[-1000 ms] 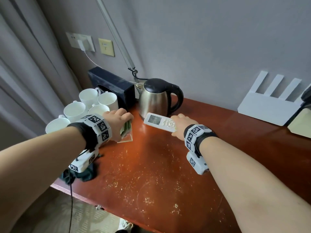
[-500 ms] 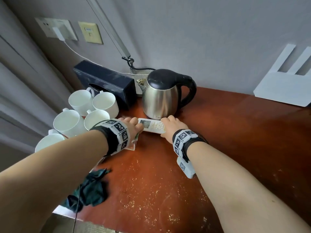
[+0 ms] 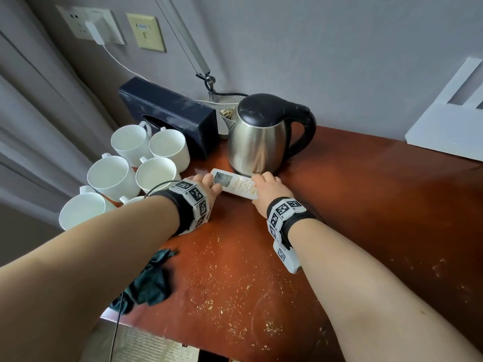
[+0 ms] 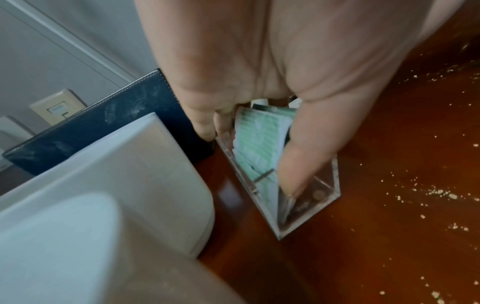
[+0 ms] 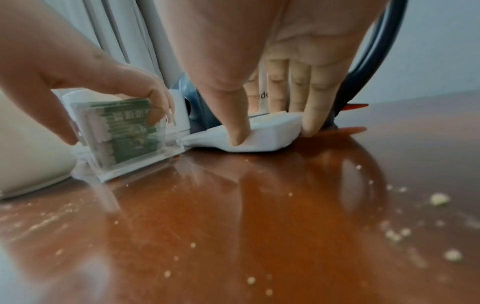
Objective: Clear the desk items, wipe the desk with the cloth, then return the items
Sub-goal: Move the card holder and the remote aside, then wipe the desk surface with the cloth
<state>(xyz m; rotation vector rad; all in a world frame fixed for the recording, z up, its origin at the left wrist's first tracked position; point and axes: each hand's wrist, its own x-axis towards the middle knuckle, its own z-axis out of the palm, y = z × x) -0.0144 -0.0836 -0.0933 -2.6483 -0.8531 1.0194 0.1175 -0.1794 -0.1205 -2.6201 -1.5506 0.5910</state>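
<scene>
The left hand [image 3: 209,185] had its fingers clamped on the clear box of green packets [image 5: 124,133] and the right hand [image 3: 271,188] on the white remote [image 3: 234,185] by the kettle [image 3: 261,137], probably clearing the crumby tabletop [image 3: 352,205], with the cups [image 3: 156,158] crowding the left and open room on the right.

Both bare forearms reach forward side by side, each with a black strap and white marker blocks round the wrist. The left hand [image 3: 209,185] is turned palm down with its thumb [image 4: 306,156] and fingers curled on either side of a clear holder [image 5: 127,135], pinching it from above. The right hand [image 3: 270,189] lies close beside it, palm down, the thumb [image 5: 235,115] pressed against the near edge of a white remote [image 3: 234,184] and the fingers [image 5: 315,98] reaching over to its far edge, gripping it.
</scene>
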